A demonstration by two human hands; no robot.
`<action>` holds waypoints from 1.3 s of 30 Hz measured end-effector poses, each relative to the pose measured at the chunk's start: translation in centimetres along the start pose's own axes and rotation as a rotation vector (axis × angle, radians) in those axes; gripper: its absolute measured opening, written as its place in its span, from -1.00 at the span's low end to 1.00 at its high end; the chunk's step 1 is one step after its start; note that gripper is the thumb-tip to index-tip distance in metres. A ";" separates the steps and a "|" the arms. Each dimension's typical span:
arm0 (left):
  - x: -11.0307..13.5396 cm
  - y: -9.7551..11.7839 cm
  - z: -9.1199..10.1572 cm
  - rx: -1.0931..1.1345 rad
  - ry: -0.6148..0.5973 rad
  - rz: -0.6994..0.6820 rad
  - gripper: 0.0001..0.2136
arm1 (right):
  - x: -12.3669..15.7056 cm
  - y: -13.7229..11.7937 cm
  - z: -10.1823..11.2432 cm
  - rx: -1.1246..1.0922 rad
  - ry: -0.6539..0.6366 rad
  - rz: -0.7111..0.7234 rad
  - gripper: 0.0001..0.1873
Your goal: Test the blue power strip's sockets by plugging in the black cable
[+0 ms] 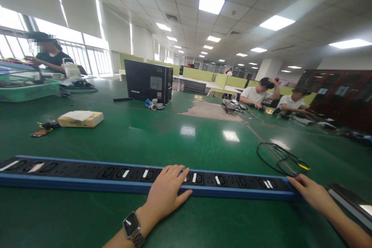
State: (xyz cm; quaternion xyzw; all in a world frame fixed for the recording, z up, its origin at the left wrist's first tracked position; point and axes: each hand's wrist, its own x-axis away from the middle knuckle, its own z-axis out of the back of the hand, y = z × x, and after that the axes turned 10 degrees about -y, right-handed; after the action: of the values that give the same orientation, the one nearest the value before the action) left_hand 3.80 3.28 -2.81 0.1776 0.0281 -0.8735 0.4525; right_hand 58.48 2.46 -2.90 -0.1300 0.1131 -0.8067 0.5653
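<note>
A long power strip (232, 180) with a blue casing and a black socket face lies across the table in front of me. Several of its sockets carry small white labels. My left hand (165, 188), with a watch on the wrist, lies over the strip's middle, fingers across the top to the far edge and thumb along the near side. At the strip's right end, my right hand (311, 192) has its thumb and fingers closed on the corner. A thin black cable (279, 159) with a yellow tag lies in loops just beyond that end.
On the green table (174, 143) are a tissue pack (81, 118), a black computer case (148, 81), gloves (154, 104) and a green basket (31, 92). A dark flat object (351, 203) lies beside my right forearm. Several people sit around the table's far sides.
</note>
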 end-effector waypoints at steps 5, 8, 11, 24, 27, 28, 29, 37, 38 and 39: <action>-0.1 0.1 0.1 -0.005 -0.021 0.007 -0.51 | -0.1 0.2 -0.2 0.018 -0.003 -0.001 -0.45; 0.0 -0.1 -0.1 -0.002 0.004 -0.009 -0.52 | -0.9 0.0 0.4 0.106 -0.043 0.021 -0.48; 0.0 -0.3 -0.2 0.001 0.013 -0.019 -0.52 | -1.4 -0.5 1.1 0.139 -0.052 0.019 -0.51; -0.3 0.0 0.3 -0.018 -0.073 0.009 -0.51 | 1.0 -3.3 6.5 0.180 0.127 -0.136 -0.32; -0.3 -0.1 0.2 -0.030 -0.067 0.006 -0.51 | 1.2 -4.0 11.2 0.186 0.228 -0.203 -0.22; -0.3 -0.2 0.1 -0.031 -0.063 0.000 -0.51 | 1.3 -4.3 12.1 0.186 0.214 -0.198 -0.24; -0.3 -0.2 0.1 -0.032 -0.060 -0.007 -0.51 | 1.4 -4.5 12.4 0.182 0.178 -0.185 -0.27; -0.3 -0.2 0.1 -0.041 -0.050 -0.009 -0.51 | 2.3 -5.5 3.6 0.111 -0.251 -0.023 -0.50; -0.2 -0.2 0.1 -0.042 -0.054 -0.007 -0.51 | 2.2 -5.5 3.0 0.110 -0.259 -0.024 -0.50; -0.2 -0.2 0.1 -0.042 -0.056 -0.007 -0.50 | 2.2 -5.5 2.7 0.109 -0.263 -0.023 -0.50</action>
State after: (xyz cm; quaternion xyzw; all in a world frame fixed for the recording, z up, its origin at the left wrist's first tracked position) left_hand 3.74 3.55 -2.62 0.1432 0.0344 -0.8788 0.4539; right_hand 53.82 2.17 1.65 -0.2049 -0.0076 -0.7941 0.5721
